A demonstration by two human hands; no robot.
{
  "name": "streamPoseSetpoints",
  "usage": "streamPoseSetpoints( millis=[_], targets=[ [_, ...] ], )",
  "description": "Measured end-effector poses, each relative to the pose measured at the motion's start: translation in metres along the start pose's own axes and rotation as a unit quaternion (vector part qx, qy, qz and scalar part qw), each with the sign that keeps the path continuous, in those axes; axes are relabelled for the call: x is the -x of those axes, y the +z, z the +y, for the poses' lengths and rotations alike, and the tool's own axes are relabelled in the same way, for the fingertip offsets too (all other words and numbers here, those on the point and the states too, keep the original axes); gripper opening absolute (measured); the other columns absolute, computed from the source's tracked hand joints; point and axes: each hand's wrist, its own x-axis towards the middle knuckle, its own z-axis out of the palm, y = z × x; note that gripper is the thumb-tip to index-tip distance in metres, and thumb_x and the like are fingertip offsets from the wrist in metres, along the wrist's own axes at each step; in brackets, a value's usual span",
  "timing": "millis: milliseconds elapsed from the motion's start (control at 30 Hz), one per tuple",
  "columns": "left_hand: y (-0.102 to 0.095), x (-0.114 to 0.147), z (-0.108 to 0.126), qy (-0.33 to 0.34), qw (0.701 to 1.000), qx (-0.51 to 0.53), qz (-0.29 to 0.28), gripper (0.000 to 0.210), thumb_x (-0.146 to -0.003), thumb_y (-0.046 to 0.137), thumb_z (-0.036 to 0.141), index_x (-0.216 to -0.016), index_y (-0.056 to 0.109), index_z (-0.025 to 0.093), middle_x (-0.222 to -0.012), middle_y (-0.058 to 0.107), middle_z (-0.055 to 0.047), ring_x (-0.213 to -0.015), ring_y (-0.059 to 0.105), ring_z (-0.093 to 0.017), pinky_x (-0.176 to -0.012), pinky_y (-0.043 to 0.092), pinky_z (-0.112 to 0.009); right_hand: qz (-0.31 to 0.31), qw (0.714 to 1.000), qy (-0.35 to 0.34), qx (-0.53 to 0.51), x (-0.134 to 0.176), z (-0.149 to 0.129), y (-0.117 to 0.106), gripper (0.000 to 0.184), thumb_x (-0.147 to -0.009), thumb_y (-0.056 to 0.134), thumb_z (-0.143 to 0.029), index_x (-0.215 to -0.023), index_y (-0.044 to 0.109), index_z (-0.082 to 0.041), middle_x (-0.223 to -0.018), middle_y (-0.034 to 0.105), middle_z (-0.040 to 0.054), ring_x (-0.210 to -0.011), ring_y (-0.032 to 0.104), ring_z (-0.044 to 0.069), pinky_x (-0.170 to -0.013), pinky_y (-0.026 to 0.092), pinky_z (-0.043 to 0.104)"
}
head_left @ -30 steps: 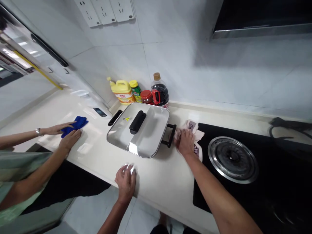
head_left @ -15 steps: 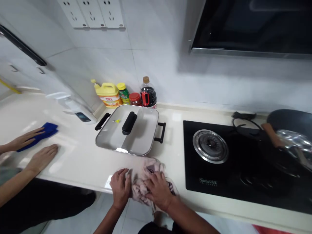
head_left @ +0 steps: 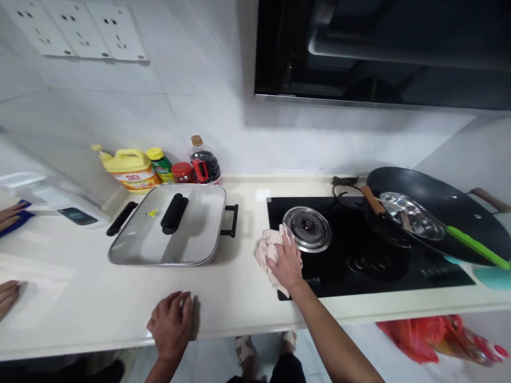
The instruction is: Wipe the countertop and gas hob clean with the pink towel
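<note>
My right hand (head_left: 288, 266) presses on a crumpled pale pink cloth (head_left: 265, 250), its fingers bent over it. The cloth lies across the left edge of the black cooktop (head_left: 343, 276), partly on the white counter and close to the round burner (head_left: 307, 229). My left hand (head_left: 171, 322) rests on the counter near its front edge, holding nothing, fingers loosely bent and a little apart. Beyond it stands a square electric pan (head_left: 199, 234) under a glass lid with a black handle (head_left: 174, 213).
Behind the pan are a yellow detergent jug (head_left: 133, 170), a green bottle (head_left: 161, 166), a red-lidded jar (head_left: 183, 173) and a dark sauce bottle (head_left: 205, 165). A large wok (head_left: 423, 186) sits at right. Another person's hands (head_left: 8, 298) show at far left, near a spray bottle (head_left: 67, 205).
My right hand has carried the cloth from the counter in front of the pan rightward onto the cooktop's edge. My left hand is now apart from the cloth. The view has swung right.
</note>
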Motion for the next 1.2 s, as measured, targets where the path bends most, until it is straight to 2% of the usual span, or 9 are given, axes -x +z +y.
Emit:
streamPoseSetpoints(
  millis=[233, 433, 533, 633, 733, 833, 933, 1033, 1200],
  targets=[
    [0.002, -0.004, 0.002, -0.005, 1.0, -0.022, -0.017, 0.042, -0.099, 0.041, 0.05, -0.11, 0.073, 0.026, -0.125, 0.068, -0.011, -0.118, 0.057, -0.036, -0.099, 0.044, -0.056, 0.004, 0.999, 0.039, 0.028, 0.07, 0.049, 0.005, 0.041, -0.094, 0.057, -0.044, -0.125, 0.064, -0.018, -0.148, 0.056, 0.0167, -0.142, 0.04, 0.037, -0.117, 0.025, 0.056],
    [0.002, -0.004, 0.007, -0.011, 0.999, -0.026, -0.019, 0.043, -0.099, 0.041, 0.051, -0.111, 0.073, 0.025, -0.126, 0.067, -0.012, -0.119, 0.056, -0.036, -0.102, 0.042, -0.057, 0.134, 0.967, 0.182, 0.115, 0.12, 0.138, -0.018, 0.055, -0.097, 0.047, -0.053, -0.129, 0.062, -0.011, -0.144, 0.055, 0.0236, -0.135, 0.043, 0.043, -0.11, 0.031, 0.065],
    [0.001, -0.004, 0.008, -0.017, 0.999, -0.024, -0.022, 0.044, -0.098, 0.042, 0.052, -0.112, 0.073, 0.024, -0.128, 0.065, -0.013, -0.122, 0.054, -0.037, -0.103, 0.041, -0.058, 0.206, 0.946, 0.221, 0.12, 0.129, 0.154, -0.019, 0.059, -0.097, 0.047, -0.056, -0.126, 0.061, -0.007, -0.137, 0.057, 0.0273, -0.134, 0.044, 0.045, -0.109, 0.033, 0.066],
    [0.001, -0.004, 0.009, -0.017, 0.999, -0.019, -0.033, 0.046, -0.098, 0.041, 0.053, -0.113, 0.073, 0.023, -0.13, 0.063, -0.015, -0.124, 0.053, -0.038, -0.104, 0.04, -0.06, 0.19, 0.956, 0.206, 0.081, 0.139, 0.125, -0.007, 0.055, -0.098, 0.048, -0.054, -0.122, 0.063, -0.007, -0.131, 0.057, 0.0278, -0.129, 0.049, 0.044, -0.106, 0.041, 0.061],
    [0.0, -0.003, 0.01, -0.018, 0.999, -0.018, -0.047, 0.046, -0.099, 0.041, 0.052, -0.116, 0.073, 0.024, -0.132, 0.062, -0.013, -0.127, 0.051, -0.037, -0.107, 0.037, -0.059, 0.099, 0.988, 0.118, 0.024, 0.152, 0.059, 0.015, 0.045, -0.093, 0.06, -0.051, -0.121, 0.066, -0.017, -0.139, 0.055, 0.0203, -0.132, 0.048, 0.041, -0.108, 0.041, 0.059],
    [-0.001, -0.003, 0.011, -0.028, 0.998, -0.024, -0.05, 0.047, -0.1, 0.039, 0.051, -0.117, 0.072, 0.022, -0.134, 0.062, -0.013, -0.129, 0.05, -0.037, -0.109, 0.035, -0.058, -0.044, 0.997, -0.027, -0.055, 0.157, -0.017, 0.029, 0.05, -0.083, 0.074, -0.058, -0.121, 0.069, -0.026, -0.151, 0.049, 0.0153, -0.141, 0.039, 0.043, -0.115, 0.033, 0.062],
    [0.0, -0.005, 0.011, -0.031, 0.998, -0.029, -0.047, 0.045, -0.1, 0.042, 0.05, -0.116, 0.073, 0.022, -0.133, 0.063, -0.013, -0.127, 0.051, -0.036, -0.108, 0.036, -0.054, -0.134, 0.949, -0.269, -0.099, 0.142, -0.081, 0.03, 0.057, -0.087, 0.069, -0.067, -0.134, 0.06, -0.035, -0.166, 0.035, 0.0068, -0.148, 0.032, 0.037, -0.12, 0.029, 0.059],
    [0.001, -0.008, 0.006, -0.027, 0.998, -0.037, -0.049, 0.036, -0.098, 0.047, 0.045, -0.114, 0.073, 0.025, -0.13, 0.065, -0.01, -0.123, 0.053, -0.034, -0.105, 0.038, -0.052, -0.099, 0.897, -0.426, -0.058, 0.12, -0.125, 0.035, 0.039, -0.096, 0.065, -0.05, -0.132, 0.058, -0.038, -0.167, 0.032, 0.0051, -0.145, 0.036, 0.032, -0.117, 0.034, 0.054],
    [0.007, -0.012, -0.006, -0.007, 0.997, -0.051, -0.054, 0.031, -0.094, 0.049, 0.036, -0.111, 0.073, 0.026, -0.124, 0.067, -0.009, -0.116, 0.056, -0.032, -0.1, 0.04, -0.049, 0.033, 0.915, -0.401, -0.019, 0.119, -0.144, 0.062, 0.027, -0.106, 0.049, -0.042, -0.131, 0.055, -0.037, -0.15, 0.052, 0.0071, -0.123, 0.053, 0.025, -0.106, 0.043, 0.045]
  ],
)
